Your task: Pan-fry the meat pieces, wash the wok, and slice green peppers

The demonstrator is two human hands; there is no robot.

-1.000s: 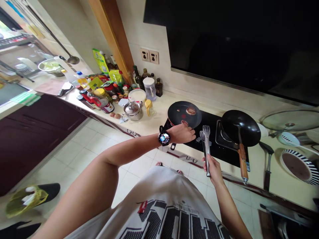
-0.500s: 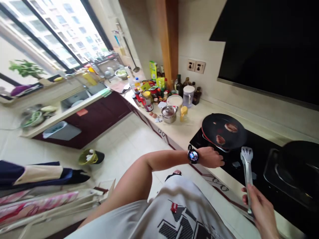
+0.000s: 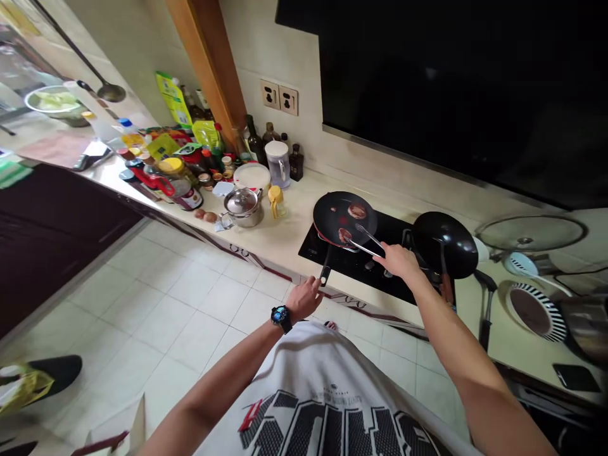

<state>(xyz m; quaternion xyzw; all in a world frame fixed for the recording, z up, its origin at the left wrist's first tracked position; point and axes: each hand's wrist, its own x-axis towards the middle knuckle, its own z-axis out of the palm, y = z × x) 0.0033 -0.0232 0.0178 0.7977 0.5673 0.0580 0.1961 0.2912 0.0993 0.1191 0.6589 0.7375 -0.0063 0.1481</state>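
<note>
A black frying pan (image 3: 342, 214) sits on the dark hob (image 3: 380, 256) with two small browned pieces of food in it. My left hand (image 3: 304, 297), with a watch on the wrist, is closed round the end of the pan's handle at the counter edge. My right hand (image 3: 401, 261) grips metal tongs (image 3: 368, 240), whose tips reach into the pan over the nearer piece.
A black wok (image 3: 444, 244) with a wooden handle stands right of the pan. A small lidded pot (image 3: 243, 206), jars and bottles crowd the counter to the left. A glass lid (image 3: 529, 233) and a striped plate (image 3: 534, 311) lie to the right.
My left hand dropped from beside the pan's rim to the end of its handle. My right hand carried the tongs forward into the pan. The view swung back towards the hob.
</note>
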